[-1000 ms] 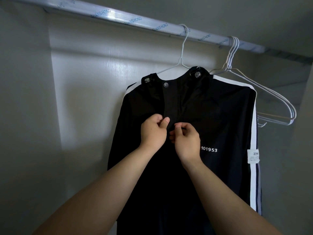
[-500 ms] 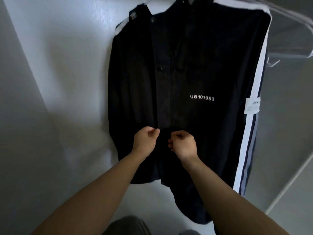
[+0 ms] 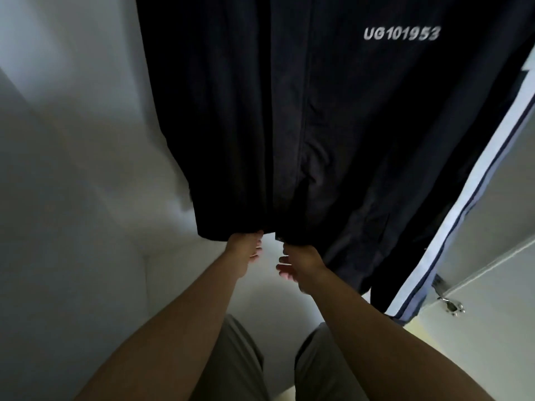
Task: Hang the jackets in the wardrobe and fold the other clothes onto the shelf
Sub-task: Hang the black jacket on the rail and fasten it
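Both hands, the left hand (image 3: 245, 251) and the right hand (image 3: 299, 266), pinch the bottom hem of the black jacket (image 3: 347, 125) either side of its front opening, seemingly tugging it straight where it hangs inside the wardrobe (image 3: 72, 140).

White print "UG101953", slightly blurred, runs across the upper right chest of the dark jacket (image 3: 333, 111). No other lettering, label or number is legible anywhere in this view.
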